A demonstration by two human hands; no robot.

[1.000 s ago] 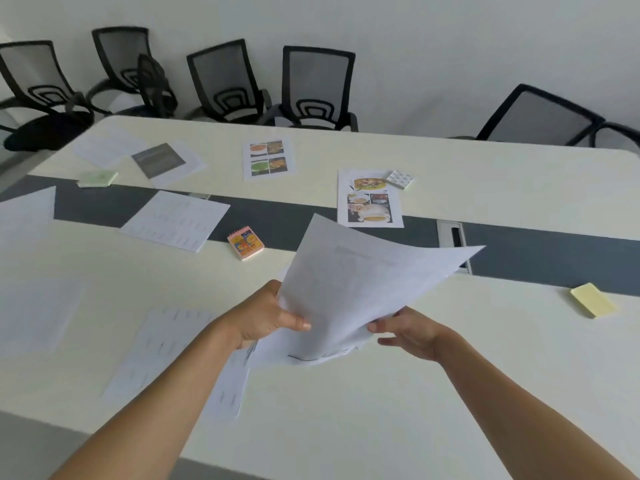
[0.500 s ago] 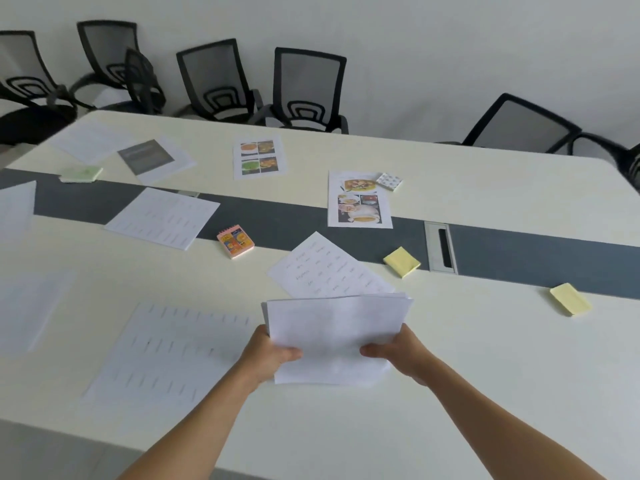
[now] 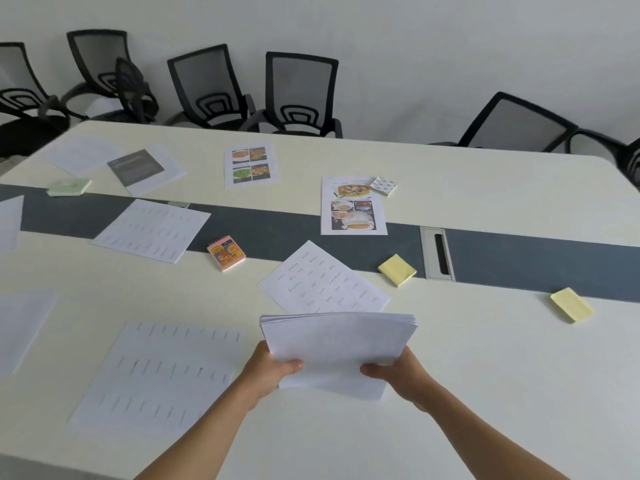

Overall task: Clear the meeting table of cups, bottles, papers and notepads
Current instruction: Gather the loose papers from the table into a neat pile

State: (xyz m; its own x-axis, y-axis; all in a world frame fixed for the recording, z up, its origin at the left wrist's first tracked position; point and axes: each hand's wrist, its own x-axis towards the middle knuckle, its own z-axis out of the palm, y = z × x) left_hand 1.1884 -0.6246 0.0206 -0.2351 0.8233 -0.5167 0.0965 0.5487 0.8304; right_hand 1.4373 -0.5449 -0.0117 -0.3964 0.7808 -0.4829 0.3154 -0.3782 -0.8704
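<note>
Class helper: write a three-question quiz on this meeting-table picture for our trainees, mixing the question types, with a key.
1. True or false: the left hand and right hand both grip the stack of papers.
2. How many yellow pads lie on the table? A one, B two, C four.
3. Fill in: the orange notepad lies to the ___ of the handwritten sheet.

Key: 1 true; 2 B; 3 left.
</note>
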